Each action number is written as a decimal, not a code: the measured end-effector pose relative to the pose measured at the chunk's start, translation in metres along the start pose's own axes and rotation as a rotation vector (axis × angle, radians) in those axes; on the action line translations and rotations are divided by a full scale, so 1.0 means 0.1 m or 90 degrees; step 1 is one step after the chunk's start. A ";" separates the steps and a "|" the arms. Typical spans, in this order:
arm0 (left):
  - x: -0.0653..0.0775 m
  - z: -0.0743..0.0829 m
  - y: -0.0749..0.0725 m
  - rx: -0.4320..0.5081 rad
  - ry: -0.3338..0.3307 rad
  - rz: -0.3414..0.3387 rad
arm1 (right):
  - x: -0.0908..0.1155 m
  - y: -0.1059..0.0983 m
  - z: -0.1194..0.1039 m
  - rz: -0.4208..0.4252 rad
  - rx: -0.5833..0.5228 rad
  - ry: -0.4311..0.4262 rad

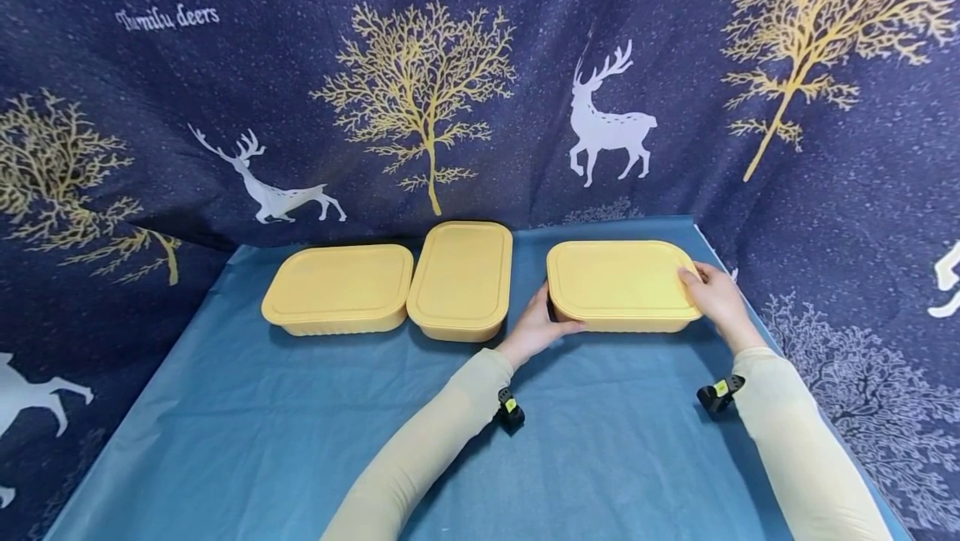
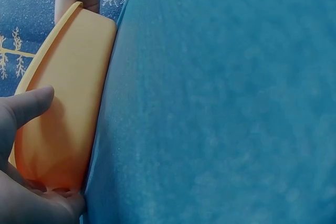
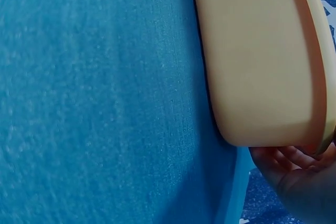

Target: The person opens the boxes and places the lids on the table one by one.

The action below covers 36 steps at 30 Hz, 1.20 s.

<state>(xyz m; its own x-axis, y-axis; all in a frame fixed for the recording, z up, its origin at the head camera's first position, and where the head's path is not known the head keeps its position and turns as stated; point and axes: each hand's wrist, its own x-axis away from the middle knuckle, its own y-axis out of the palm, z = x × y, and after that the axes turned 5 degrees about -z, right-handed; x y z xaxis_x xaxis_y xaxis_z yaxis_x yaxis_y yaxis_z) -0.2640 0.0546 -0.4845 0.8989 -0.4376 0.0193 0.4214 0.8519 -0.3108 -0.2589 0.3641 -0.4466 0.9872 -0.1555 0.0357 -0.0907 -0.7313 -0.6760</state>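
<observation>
A yellow lidded food container [image 1: 622,281] lies at the right of the blue-covered table, between both hands. My left hand [image 1: 536,328] holds its left end; in the left wrist view the thumb [image 2: 34,103] lies along the front wall and the other fingers bend at the end, low by the cloth. At the opposite end my right hand [image 1: 716,295] grips the corner, thumb on top of the lid. The right wrist view shows the fingers of the right hand [image 3: 299,177] curled below the rim, partly hidden by the container wall.
Two more yellow lidded containers stand to the left: one upright lengthwise [image 1: 461,274], one sideways [image 1: 341,284], close side by side. Behind them hangs a dark blue curtain [image 1: 525,132] with deer and trees. The blue cloth [image 1: 585,441] covers the table.
</observation>
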 end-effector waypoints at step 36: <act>0.01 0.02 -0.02 -0.014 -0.004 -0.015 | 0.02 -0.15 -0.13 0.002 0.055 -0.076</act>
<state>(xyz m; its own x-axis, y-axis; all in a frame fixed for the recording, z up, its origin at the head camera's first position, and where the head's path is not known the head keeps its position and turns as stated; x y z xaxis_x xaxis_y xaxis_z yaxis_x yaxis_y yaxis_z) -0.2631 0.0531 -0.4825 0.8893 -0.4562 0.0323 0.4401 0.8346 -0.3313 -0.2574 0.3661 -0.4268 0.9959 -0.0747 -0.0509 -0.0879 -0.6706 -0.7366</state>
